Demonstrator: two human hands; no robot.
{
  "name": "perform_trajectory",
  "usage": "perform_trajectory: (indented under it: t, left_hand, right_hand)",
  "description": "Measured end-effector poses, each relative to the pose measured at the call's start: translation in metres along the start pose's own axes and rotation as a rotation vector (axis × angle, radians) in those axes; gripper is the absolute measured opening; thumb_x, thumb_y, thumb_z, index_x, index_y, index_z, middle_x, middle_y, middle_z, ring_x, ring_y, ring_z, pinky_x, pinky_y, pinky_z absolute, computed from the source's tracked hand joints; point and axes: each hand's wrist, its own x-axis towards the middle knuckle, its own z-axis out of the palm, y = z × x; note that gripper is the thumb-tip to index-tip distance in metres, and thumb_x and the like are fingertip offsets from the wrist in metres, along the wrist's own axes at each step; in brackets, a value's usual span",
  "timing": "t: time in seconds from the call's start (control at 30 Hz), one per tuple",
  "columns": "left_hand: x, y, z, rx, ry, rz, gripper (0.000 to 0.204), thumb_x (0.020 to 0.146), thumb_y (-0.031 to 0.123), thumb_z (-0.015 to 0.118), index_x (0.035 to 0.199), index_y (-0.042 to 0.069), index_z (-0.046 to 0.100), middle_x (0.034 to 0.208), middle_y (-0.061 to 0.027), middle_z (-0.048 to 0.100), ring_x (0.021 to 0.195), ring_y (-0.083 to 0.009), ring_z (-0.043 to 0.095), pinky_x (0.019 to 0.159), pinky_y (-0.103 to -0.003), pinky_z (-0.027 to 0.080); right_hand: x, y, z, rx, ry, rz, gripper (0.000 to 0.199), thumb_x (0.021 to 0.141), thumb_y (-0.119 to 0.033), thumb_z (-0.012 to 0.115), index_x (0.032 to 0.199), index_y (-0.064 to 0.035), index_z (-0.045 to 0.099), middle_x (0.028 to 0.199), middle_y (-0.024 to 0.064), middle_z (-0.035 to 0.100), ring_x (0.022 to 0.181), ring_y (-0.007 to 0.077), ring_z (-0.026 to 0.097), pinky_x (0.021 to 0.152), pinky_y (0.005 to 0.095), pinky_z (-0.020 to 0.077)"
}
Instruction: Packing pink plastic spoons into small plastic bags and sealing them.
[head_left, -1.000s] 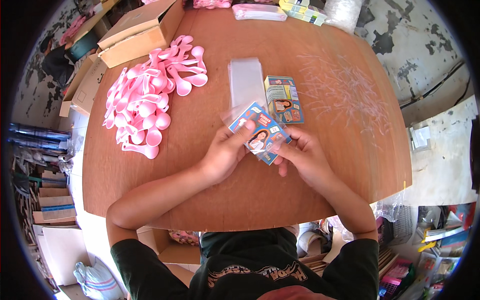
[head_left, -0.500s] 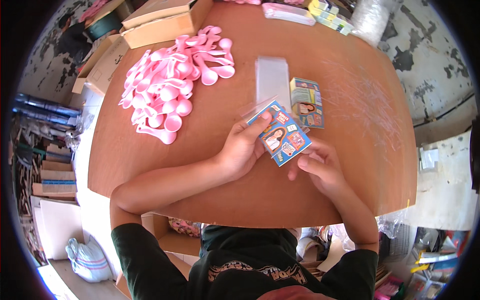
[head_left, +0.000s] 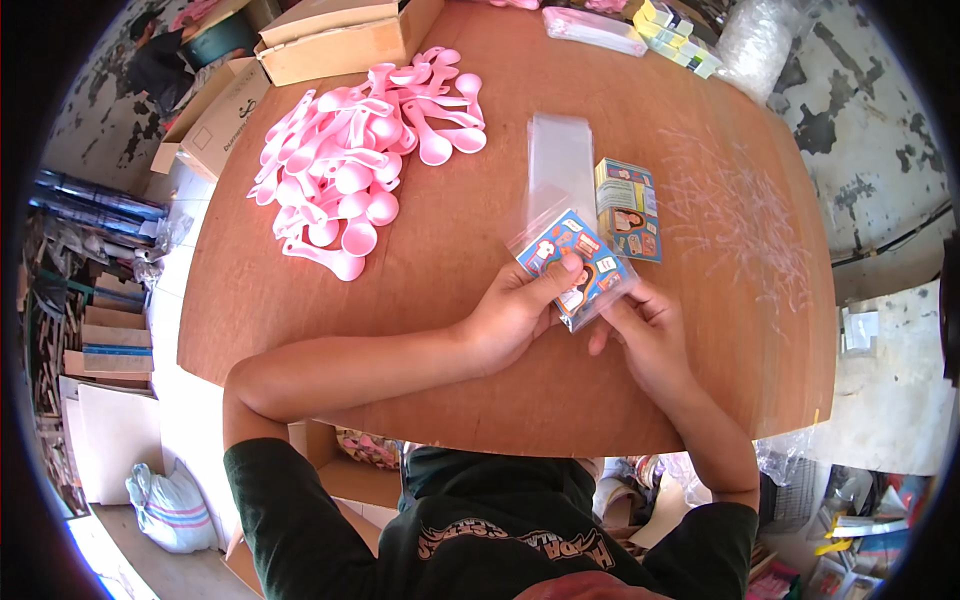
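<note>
1. Brown, round and wooden, the table top (head_left: 450,300) fills the middle of the frame, and both bare forearms come onto it from the lower edge.
2. Held just right of centre is a small flat blue printed card box inside a clear plastic sleeve (head_left: 575,268), tilted, with its upper left corner pointing toward the top of the frame.
3. The left hand (head_left: 510,315) is closed on the near left edge of that sleeved box, thumb lying over its printed face.
4. The right hand (head_left: 645,335) pinches the lower right end of the clear sleeve, fingers curled in narrowly; thumb and fingertips touch the plastic.
5. Just above the held box lies a stack of empty clear plastic sleeves (head_left: 560,165), flat on the table and running toward the top of the frame.
6. Beside that stack, to its right and touching the held sleeve's upper right area, sits a second small printed card box with a yellow-green end (head_left: 628,210).
7. In the upper left of the frame, well apart from both hands, a heap of pink plastic spoons (head_left: 355,165) is spread over the table.
8. Along the top edge left of centre rest brown cardboard boxes (head_left: 340,35); at the top right lie small yellow-green packets (head_left: 680,35).
</note>
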Motion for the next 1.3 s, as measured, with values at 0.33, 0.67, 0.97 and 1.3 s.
perform_trajectory:
  t: [0.33,0.67,0.97,1.3]
  left_hand:
    - [0.0,-0.003,0.0,0.202,0.043,0.165,0.026,0.097,0.025,0.051,0.112,0.004,0.055,0.109,-0.0052,0.061,0.101,-0.014,0.059,0.085,-0.031,0.05]
    - [0.003,0.008,0.003,0.094,0.048,0.134,0.05,0.096,0.035,0.048,0.132,0.002,0.038,0.126,-0.0128,0.052,0.115,-0.023,0.053,0.097,-0.04,0.044]
    - [0.003,0.001,0.001,0.078,-0.038,0.045,0.046,0.097,0.033,0.045,0.131,0.002,0.042,0.126,-0.0107,0.053,0.114,-0.0217,0.054,0.085,-0.039,0.051]
    - [0.002,0.003,0.009,0.112,0.007,0.023,0.052,0.096,0.033,0.048,0.14,0.009,0.034,0.133,-0.0079,0.048,0.118,-0.0198,0.049,0.083,-0.037,0.048]
  right_hand:
    - [0.004,0.0,0.001,0.054,0.154,0.047,0.016,0.089,-0.013,0.062,0.093,0.0024,0.062,0.078,0.0092,0.065,0.057,0.011,0.06,0.052,0.0226,0.0486]
    - [0.0,-0.001,0.0,0.115,0.024,0.044,0.015,0.088,-0.014,0.064,0.092,0.0008,0.063,0.079,0.0077,0.065,0.061,0.0103,0.061,0.056,0.0239,0.0504]
    - [0.001,0.003,0.004,0.117,0.07,0.139,0.014,0.088,-0.01,0.064,0.097,-0.0008,0.059,0.09,0.007,0.065,0.076,0.0112,0.062,0.064,0.0248,0.0527]
    - [0.0,-0.004,0.007,0.105,0.072,0.028,0.025,0.086,-0.008,0.065,0.108,-0.0004,0.055,0.086,0.0075,0.065,0.071,0.012,0.063,0.062,0.0252,0.053]
